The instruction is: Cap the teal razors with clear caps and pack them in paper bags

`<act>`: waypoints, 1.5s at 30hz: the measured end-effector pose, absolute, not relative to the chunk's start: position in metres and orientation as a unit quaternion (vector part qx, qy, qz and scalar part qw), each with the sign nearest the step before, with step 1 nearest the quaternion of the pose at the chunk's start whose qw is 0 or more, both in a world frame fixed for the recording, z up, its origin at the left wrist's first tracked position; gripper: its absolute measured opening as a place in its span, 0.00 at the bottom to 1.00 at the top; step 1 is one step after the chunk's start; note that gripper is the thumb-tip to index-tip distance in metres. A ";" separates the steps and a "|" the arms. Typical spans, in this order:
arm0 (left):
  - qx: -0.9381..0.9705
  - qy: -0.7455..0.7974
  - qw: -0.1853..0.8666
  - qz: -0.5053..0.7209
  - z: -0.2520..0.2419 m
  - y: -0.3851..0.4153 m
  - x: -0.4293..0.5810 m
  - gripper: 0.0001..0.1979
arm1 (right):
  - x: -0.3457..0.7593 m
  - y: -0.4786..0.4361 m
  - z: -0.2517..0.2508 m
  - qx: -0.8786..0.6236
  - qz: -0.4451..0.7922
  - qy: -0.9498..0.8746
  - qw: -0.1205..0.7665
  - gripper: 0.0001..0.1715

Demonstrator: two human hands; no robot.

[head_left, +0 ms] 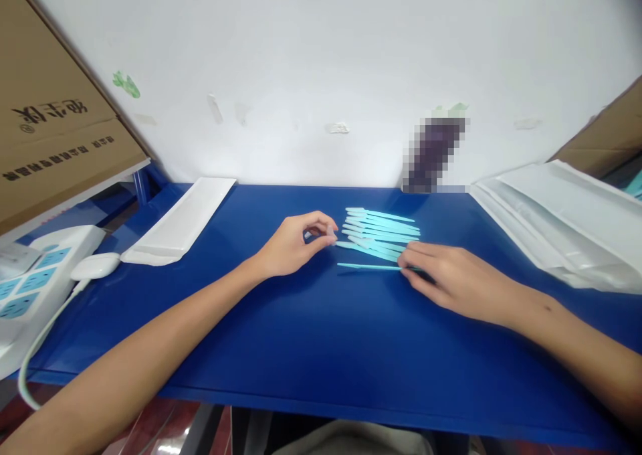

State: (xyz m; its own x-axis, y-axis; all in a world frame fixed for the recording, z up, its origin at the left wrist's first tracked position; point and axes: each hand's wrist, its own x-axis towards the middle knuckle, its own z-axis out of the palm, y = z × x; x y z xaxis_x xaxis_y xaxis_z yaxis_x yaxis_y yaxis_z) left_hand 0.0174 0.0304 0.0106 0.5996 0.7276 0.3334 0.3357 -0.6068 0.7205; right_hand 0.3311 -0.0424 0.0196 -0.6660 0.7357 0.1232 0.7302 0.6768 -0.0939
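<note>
Several thin light-blue sticks (pixel 384 224) lie side by side in a row on the blue table (pixel 301 334). Between the thumb and fingers of my left hand (pixel 298 244) is a small translucent piece, held close to the left ends of the row. My right hand (pixel 446 274) pinches the right end of one light-blue stick (pixel 368 266), which is nearer to me than the others and points left. The fingertips of my right hand are beside the right ends of the row and partly hide them.
A white flat package (pixel 180 221) lies at the back left, near a white power strip (pixel 35 281) with a white charger and cable. White plastic bags (pixel 566 221) are on the right. A cardboard box (pixel 65 107) stands at the left, before a white wall (pixel 301 53).
</note>
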 end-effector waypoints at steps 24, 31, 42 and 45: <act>0.978 0.141 -0.058 0.141 0.001 0.031 0.016 0.27 | 0.331 -0.044 0.029 -0.374 -0.006 -0.920 0.117 0.18; 0.977 0.131 -0.060 0.156 -0.003 0.025 0.026 0.25 | 0.324 -0.048 0.018 -0.350 -0.004 -0.929 0.118 0.18; 0.979 0.121 -0.061 0.151 -0.005 0.009 0.044 0.27 | 0.311 -0.051 0.010 -0.304 -0.027 -0.942 0.141 0.17; 0.970 0.140 -0.078 0.183 -0.002 0.011 0.040 0.29 | 0.311 -0.051 0.011 -0.300 -0.053 -0.941 0.145 0.16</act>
